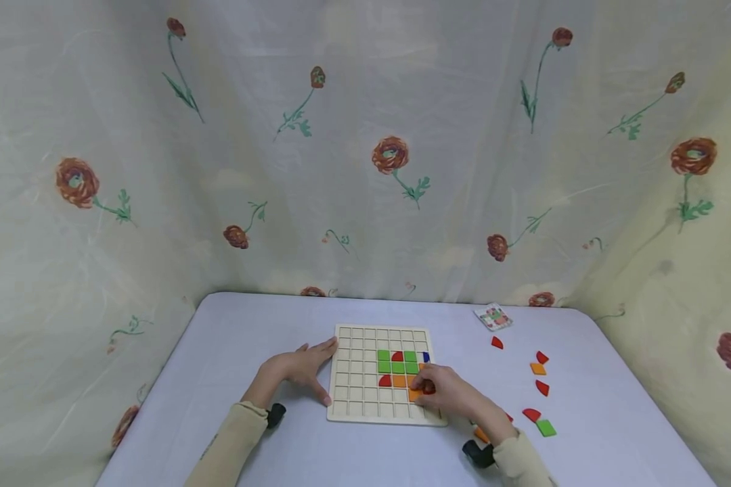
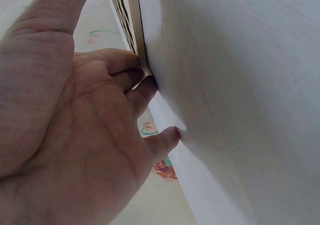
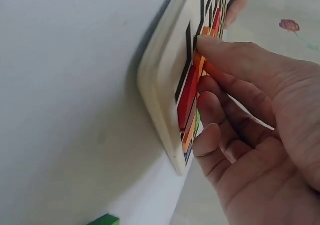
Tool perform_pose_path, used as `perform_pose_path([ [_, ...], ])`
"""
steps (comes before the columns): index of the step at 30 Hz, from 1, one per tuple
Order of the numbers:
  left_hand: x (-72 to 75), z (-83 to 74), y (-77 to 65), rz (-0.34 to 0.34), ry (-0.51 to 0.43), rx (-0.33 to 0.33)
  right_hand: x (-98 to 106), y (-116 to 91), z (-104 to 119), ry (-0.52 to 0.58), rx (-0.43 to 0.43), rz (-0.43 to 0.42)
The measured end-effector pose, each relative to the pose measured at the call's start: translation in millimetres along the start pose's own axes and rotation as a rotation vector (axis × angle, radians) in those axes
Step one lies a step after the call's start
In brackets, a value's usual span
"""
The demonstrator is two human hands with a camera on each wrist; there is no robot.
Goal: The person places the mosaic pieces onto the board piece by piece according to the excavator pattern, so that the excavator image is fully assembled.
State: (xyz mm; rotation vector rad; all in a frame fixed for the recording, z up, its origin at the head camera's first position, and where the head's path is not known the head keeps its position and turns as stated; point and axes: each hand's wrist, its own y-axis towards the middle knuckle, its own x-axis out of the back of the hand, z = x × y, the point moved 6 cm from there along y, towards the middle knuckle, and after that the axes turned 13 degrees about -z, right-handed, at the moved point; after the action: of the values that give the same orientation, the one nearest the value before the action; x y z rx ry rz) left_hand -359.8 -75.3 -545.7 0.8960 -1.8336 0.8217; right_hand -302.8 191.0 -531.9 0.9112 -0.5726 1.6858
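Note:
A pale wooden grid board (image 1: 353, 392) lies on the table, with green, orange, red and blue tiles in its right-hand cells. My left hand (image 1: 304, 368) rests at the board's left edge, thumb and fingers spread apart and touching the rim. Over the right part of the board, my right hand (image 1: 447, 392) pinches an orange tile (image 3: 199, 62) between thumb and index finger, down at a cell. Beside it, a red tile (image 3: 187, 97) sits in the board near the right edge. The right fingers hide some of the cells in the head view.
To the right lie loose tiles, among them a green square (image 1: 545, 427), an orange tile (image 1: 538, 368) and several red quarter-rounds. A small printed pattern card (image 1: 493, 316) lies at the back right. A flowered curtain (image 1: 365, 149) hangs behind the table.

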Motion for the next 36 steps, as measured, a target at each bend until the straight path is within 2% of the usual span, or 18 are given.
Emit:
perform_pose_path([
  [3,0.1,0.7,0.0,-0.003,-0.003,-0.001,7,-3,-2,0.000,-0.003,-0.042],
  [6,0.5,1.4,-0.4,-0.007,-0.002,-0.003,20,-7,-13,0.032,-0.079,-0.123],
  [10,1.5,1.9,-1.1,-0.007,-0.004,-0.004,48,-14,-44,0.041,-0.222,-0.251],
  [12,2.0,2.2,-1.4,-0.006,-0.002,-0.001,63,-18,-62,0.012,-0.265,-0.303],
  [17,2.9,2.8,-1.5,-0.006,0.006,0.001,98,-29,-103,-0.052,-0.352,-0.386],
  [22,2.1,3.7,-0.6,-0.009,-0.003,-0.003,125,-42,-136,-0.109,-0.453,-0.462],
  [27,0.4,3.6,-0.3,-0.008,-0.009,-0.003,139,-53,-154,-0.153,-0.535,-0.530],
  [32,-0.9,2.5,0.3,-0.009,-0.013,-0.005,139,-63,-172,-0.122,-0.656,-0.527],
  [36,-1.6,1.5,1.0,-0.009,-0.016,-0.003,136,-66,-184,-0.085,-0.669,-0.528],
])
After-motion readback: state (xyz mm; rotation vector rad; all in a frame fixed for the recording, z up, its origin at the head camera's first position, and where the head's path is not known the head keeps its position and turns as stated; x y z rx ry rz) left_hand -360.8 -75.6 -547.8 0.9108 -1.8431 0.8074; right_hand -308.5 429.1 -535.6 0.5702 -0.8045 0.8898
